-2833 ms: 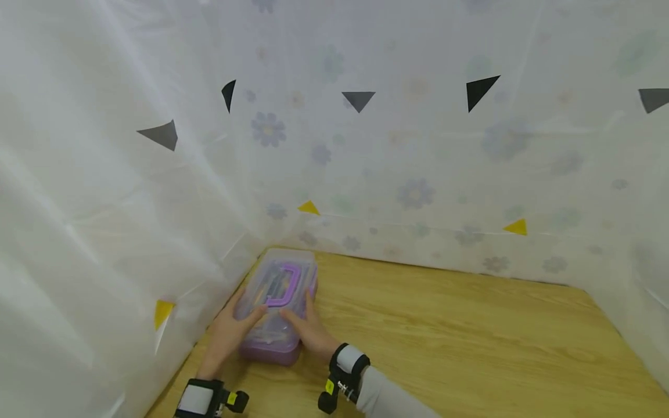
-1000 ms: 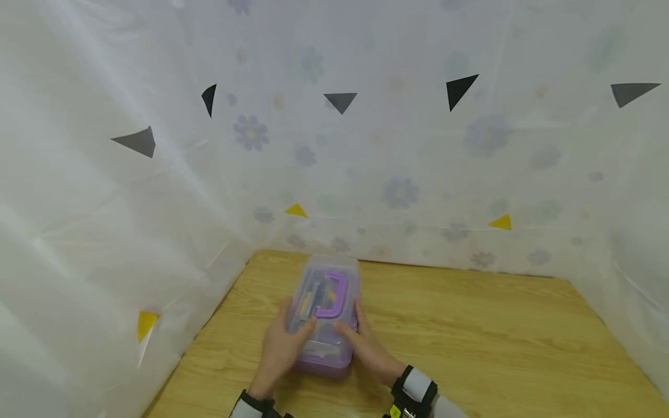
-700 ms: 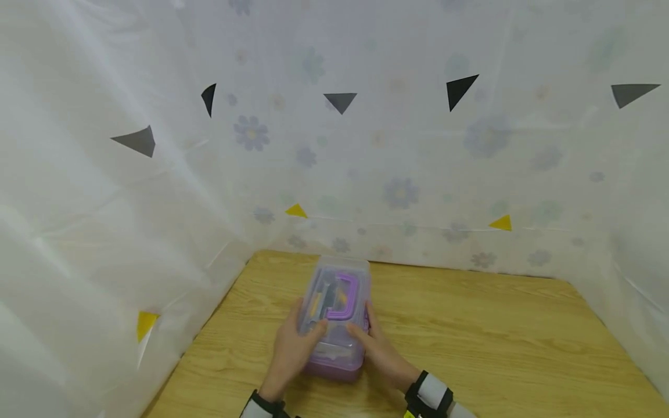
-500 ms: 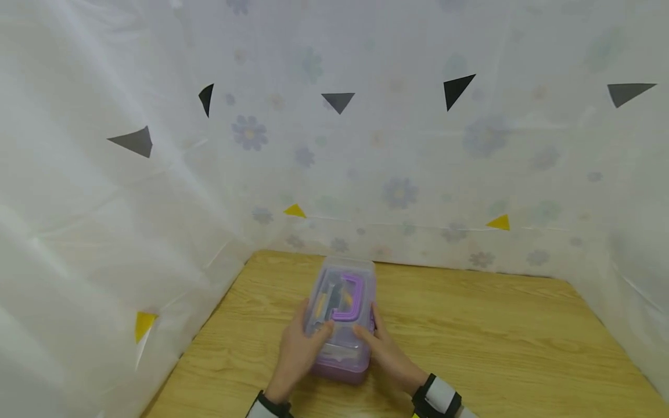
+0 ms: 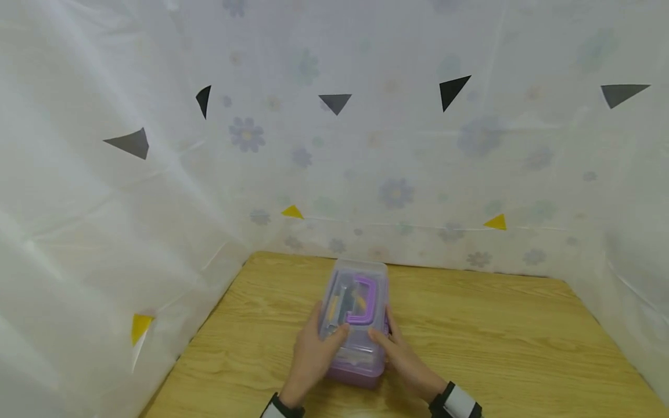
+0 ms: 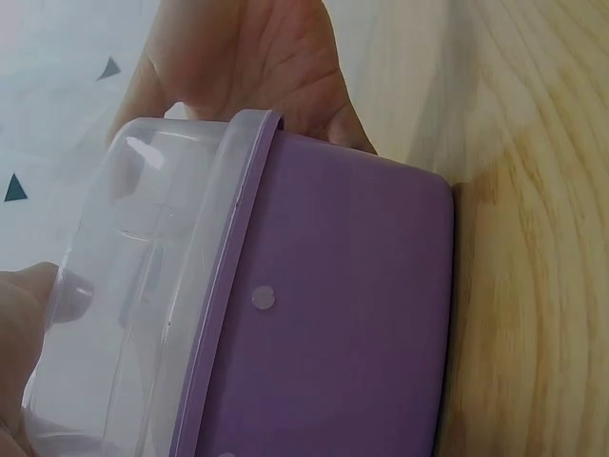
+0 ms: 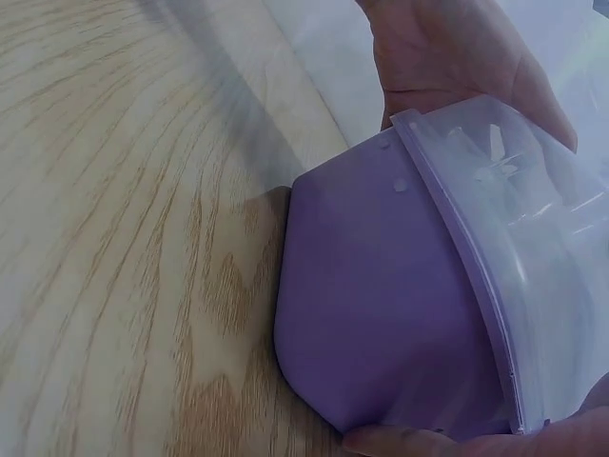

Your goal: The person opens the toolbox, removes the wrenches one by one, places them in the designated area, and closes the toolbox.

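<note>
A purple plastic storage box (image 5: 355,374) with a clear lid (image 5: 360,339) stands on the table, long side pointing away from me. A purple handle (image 5: 370,299) lies flat on the lid, and several pale, grey and orange items show faintly through it. My left hand (image 5: 308,357) grips the box's left side with its thumb on the lid. On the opposite side my right hand (image 5: 410,363) holds it the same way, thumb on top. In both wrist views, the purple base (image 6: 333,295) sits down against the wood; the lid is closed.
The wood-grain table (image 5: 496,348) extends on both sides of the box. White plastic sheeting (image 5: 407,145) with faint flowers surrounds it at the back, left and right. Black, grey and yellow triangles (image 5: 496,222) are stuck on the sheeting.
Both hands have moved the box from the table's left edge rightward and slightly nearer, to about the middle. Their grip looks the same. The head view has turned slightly right.
</note>
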`<control>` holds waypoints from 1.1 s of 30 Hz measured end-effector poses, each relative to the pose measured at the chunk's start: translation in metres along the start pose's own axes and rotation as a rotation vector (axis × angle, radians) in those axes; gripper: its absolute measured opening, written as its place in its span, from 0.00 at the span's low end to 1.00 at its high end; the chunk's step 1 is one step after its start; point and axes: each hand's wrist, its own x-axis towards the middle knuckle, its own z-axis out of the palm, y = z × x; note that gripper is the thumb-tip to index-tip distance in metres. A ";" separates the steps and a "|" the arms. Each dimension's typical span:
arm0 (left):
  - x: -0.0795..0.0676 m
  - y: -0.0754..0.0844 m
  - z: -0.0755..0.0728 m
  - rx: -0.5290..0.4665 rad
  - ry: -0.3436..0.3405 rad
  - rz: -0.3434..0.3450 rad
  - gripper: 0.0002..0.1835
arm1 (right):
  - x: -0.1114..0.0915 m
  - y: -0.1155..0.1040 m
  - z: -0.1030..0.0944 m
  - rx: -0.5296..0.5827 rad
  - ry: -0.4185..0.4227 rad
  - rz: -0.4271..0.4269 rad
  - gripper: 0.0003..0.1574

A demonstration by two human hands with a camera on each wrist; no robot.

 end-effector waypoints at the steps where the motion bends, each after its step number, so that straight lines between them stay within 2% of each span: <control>1: 0.000 0.000 0.002 -0.001 0.000 0.003 0.52 | -0.001 0.000 -0.002 -0.002 0.006 -0.001 0.60; 6: -0.003 0.003 0.013 -0.014 0.002 -0.001 0.51 | -0.008 0.001 -0.010 -0.003 0.023 0.003 0.59; 16: -0.011 0.009 0.028 0.008 -0.022 0.047 0.52 | -0.020 0.003 -0.024 0.026 0.044 -0.006 0.57; 26: -0.015 0.012 0.030 0.037 -0.007 0.073 0.53 | -0.021 0.004 -0.028 0.014 0.018 -0.004 0.56; 33: -0.013 0.015 0.026 0.056 -0.026 0.095 0.52 | -0.017 -0.001 -0.032 0.014 0.016 0.058 0.62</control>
